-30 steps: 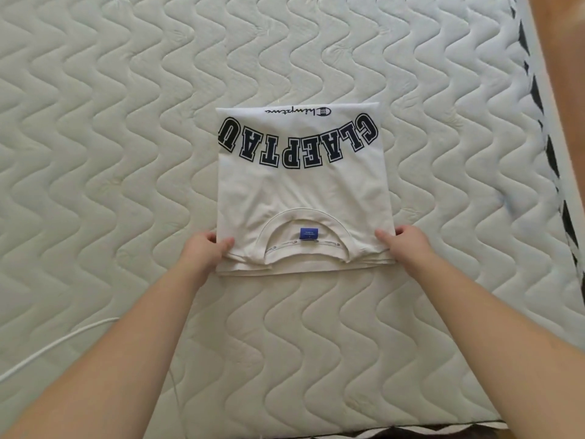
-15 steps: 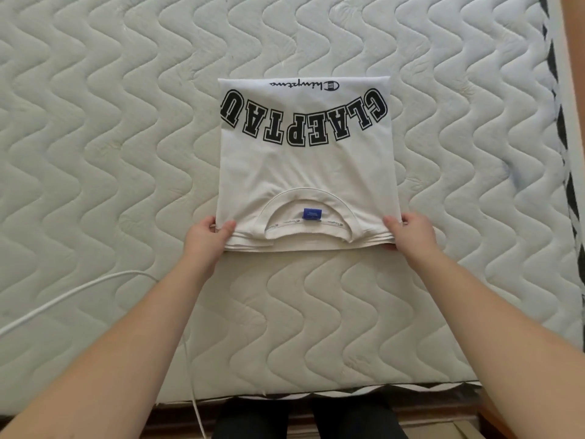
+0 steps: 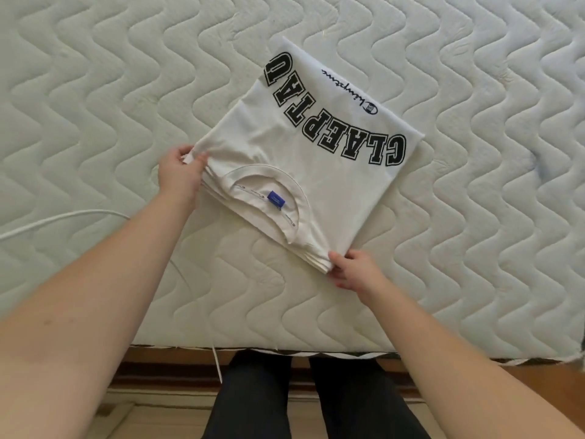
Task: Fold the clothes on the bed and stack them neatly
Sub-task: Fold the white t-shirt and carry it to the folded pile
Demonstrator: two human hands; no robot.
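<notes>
A folded white T-shirt (image 3: pixel 316 172) with black block letters and a blue neck label lies on the quilted mattress (image 3: pixel 95 106), turned at an angle. My left hand (image 3: pixel 179 177) grips its near left corner, thumb on top of the stacked layers. At the shirt's near right corner my right hand (image 3: pixel 354 269) pinches the layered edge. The collar faces me, between the two hands.
A white cable (image 3: pixel 57 218) runs across the mattress at the left and drops over the front edge. The mattress front edge (image 3: pixel 285 348) is close to my dark-trousered legs (image 3: pixel 304 400). Wooden floor shows at the lower right.
The folded shirt has been turned clockwise: my left hand moved up and away, my right hand came nearer. The view has tipped down, showing the bed edge and my legs.
</notes>
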